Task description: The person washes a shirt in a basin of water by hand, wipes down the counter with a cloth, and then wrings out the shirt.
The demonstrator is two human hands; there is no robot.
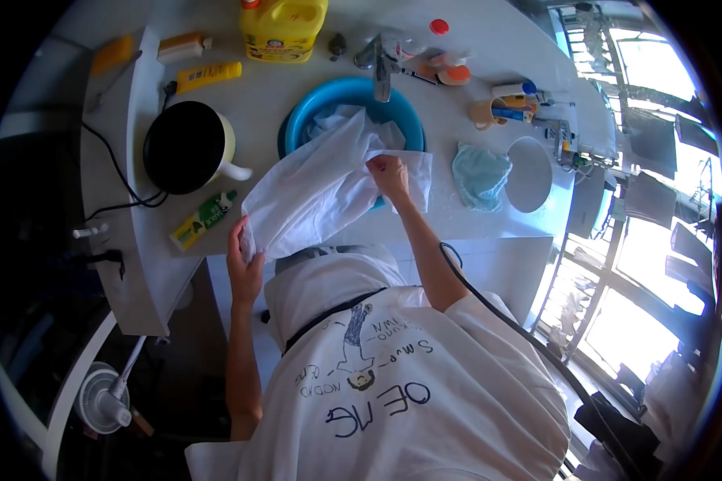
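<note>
A white cloth (309, 188) is stretched between my two hands, over the near side of a blue basin (297, 120). My left hand (245, 256) grips its lower left edge near the counter's front, thumb and fingers closed on it. Above the basin's near right rim, my right hand (389, 176) pinches the cloth, and a flap of it hangs to the right. More pale fabric lies inside the basin, under the faucet (383, 76). What else the basin holds is hidden by the cloth.
On the left of the counter (449, 216) are a black pan (186, 148), a green-yellow bottle (204, 220) and a yellow tube (208, 77). A yellow jug (283, 30) stands behind. To the right are a light blue cloth (481, 176) and a cup (483, 114).
</note>
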